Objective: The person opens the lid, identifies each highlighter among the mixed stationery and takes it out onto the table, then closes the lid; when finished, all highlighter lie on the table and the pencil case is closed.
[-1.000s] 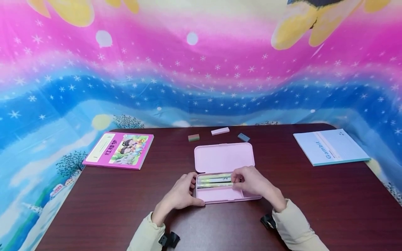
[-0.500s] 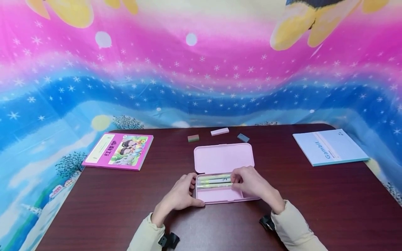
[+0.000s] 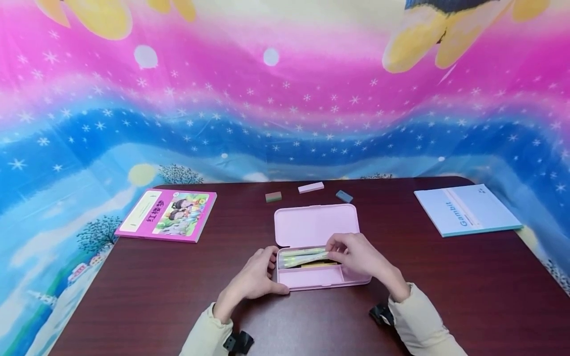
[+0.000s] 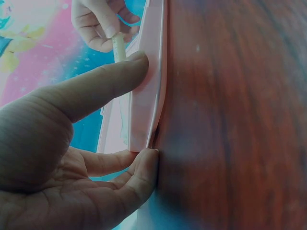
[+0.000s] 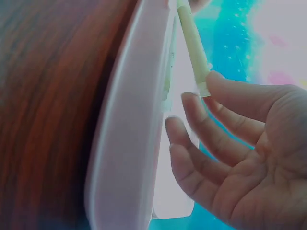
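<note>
A pink pencil case (image 3: 310,278) lies on the table with its lid (image 3: 316,225) raised toward the back. My left hand (image 3: 252,277) holds the case's left end, the thumb along the front wall and the fingers around the corner. My right hand (image 3: 358,254) pinches the right end of a pale green pen (image 5: 193,45) between thumb and fingers. That pen is tilted, its right end lifted from the back compartment. Further green-and-white pens (image 3: 298,251) lie behind it, and a yellow-and-black stick (image 3: 318,265) shows below. The case's right end is partly hidden by my right hand.
Behind the case lie a brown-green eraser (image 3: 273,197), a pink eraser (image 3: 310,187) and a dark blue-grey eraser (image 3: 344,196). A magenta book (image 3: 166,215) is at the left and a pale blue notebook (image 3: 467,210) at the right. A printed cloth (image 3: 285,109) hangs behind the table.
My right hand has lifted the pen's right end out of its row, so it now slants. The yellow-and-black stick beneath has come into view. My left hand stays on the case.
</note>
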### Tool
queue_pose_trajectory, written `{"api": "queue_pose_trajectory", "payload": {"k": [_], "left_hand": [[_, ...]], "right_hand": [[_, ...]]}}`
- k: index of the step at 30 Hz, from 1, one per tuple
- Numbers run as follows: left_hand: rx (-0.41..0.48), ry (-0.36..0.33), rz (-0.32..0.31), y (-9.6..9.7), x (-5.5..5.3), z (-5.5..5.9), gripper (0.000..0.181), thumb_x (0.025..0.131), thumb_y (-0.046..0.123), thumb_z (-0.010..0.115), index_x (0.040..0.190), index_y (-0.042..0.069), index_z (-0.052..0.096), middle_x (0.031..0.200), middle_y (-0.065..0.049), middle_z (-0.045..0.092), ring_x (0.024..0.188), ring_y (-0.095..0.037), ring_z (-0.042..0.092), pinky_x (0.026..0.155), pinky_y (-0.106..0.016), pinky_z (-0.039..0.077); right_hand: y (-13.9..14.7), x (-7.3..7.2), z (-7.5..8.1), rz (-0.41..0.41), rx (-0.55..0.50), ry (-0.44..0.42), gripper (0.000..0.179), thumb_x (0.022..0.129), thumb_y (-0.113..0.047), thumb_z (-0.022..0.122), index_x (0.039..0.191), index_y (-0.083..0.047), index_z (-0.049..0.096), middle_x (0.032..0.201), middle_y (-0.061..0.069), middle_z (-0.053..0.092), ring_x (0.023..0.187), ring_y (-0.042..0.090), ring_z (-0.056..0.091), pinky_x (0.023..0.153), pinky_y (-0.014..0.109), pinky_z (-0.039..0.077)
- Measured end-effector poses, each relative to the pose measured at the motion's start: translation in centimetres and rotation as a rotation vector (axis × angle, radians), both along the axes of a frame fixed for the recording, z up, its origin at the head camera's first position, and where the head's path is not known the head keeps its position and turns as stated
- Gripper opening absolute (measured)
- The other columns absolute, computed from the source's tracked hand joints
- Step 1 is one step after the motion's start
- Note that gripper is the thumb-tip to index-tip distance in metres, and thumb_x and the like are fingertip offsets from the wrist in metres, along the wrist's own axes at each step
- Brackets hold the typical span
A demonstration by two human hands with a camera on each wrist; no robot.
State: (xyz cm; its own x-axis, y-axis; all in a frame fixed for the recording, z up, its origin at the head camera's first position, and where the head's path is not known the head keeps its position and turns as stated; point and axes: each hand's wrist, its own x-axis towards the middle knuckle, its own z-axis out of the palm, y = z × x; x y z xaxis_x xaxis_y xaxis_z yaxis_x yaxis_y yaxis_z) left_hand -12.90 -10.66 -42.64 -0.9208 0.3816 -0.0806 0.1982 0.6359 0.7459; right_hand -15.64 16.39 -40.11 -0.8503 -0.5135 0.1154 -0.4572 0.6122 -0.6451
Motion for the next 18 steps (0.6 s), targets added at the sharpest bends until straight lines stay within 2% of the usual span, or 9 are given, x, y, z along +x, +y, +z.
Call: {"api": "queue_pose_trajectory", "payload": {"k": [5,11,14,18], "left_hand": [[-0.008,0.004,-0.001,0.0,0.0,0.0,0.077,0.061,0.021,0.091,0.121,0.000,0.048,0.097,-0.007,0.049,0.085,-0.018,0.051,0.072,-0.028,0.046],[-0.005,0.005,-0.001,0.0,0.0,0.0,0.076,0.060,0.020,0.091,0.121,0.000,0.049,0.098,-0.007,0.049,0.086,-0.018,0.051,0.072,-0.028,0.047],[0.000,0.002,-0.001,0.0,0.0,0.0,0.077,0.061,0.020,0.090,0.121,0.000,0.048,0.098,-0.007,0.049,0.086,-0.018,0.051,0.072,-0.027,0.047],[-0.003,-0.003,0.002,0.0,0.0,-0.1,0.077,0.061,0.021,0.090,0.122,-0.001,0.048,0.099,-0.007,0.049,0.086,-0.018,0.052,0.072,-0.028,0.047]], "right_hand": [[0.3,-0.3,0.1,-0.032,-0.112,-0.038,0.005,0.084,-0.010,0.072,0.086,-0.011,0.067,0.077,-0.007,0.066,0.072,0.007,0.061,0.067,0.026,0.050],[1.0,-0.6,0.4,-0.131,-0.338,-0.207,0.011,0.083,-0.009,0.073,0.090,-0.003,0.068,0.081,0.006,0.068,0.075,0.019,0.065,0.067,0.026,0.051],[1.6,-0.8,0.7,-0.177,-0.411,-0.252,0.014,0.083,-0.006,0.072,0.093,0.002,0.066,0.083,0.010,0.067,0.075,0.018,0.063,0.066,0.026,0.050],[2.6,-1.2,1.2,-0.228,-0.499,-0.269,0.017,0.085,-0.004,0.069,0.096,0.007,0.063,0.081,0.009,0.065,0.072,0.013,0.061,0.064,0.030,0.051]]}}
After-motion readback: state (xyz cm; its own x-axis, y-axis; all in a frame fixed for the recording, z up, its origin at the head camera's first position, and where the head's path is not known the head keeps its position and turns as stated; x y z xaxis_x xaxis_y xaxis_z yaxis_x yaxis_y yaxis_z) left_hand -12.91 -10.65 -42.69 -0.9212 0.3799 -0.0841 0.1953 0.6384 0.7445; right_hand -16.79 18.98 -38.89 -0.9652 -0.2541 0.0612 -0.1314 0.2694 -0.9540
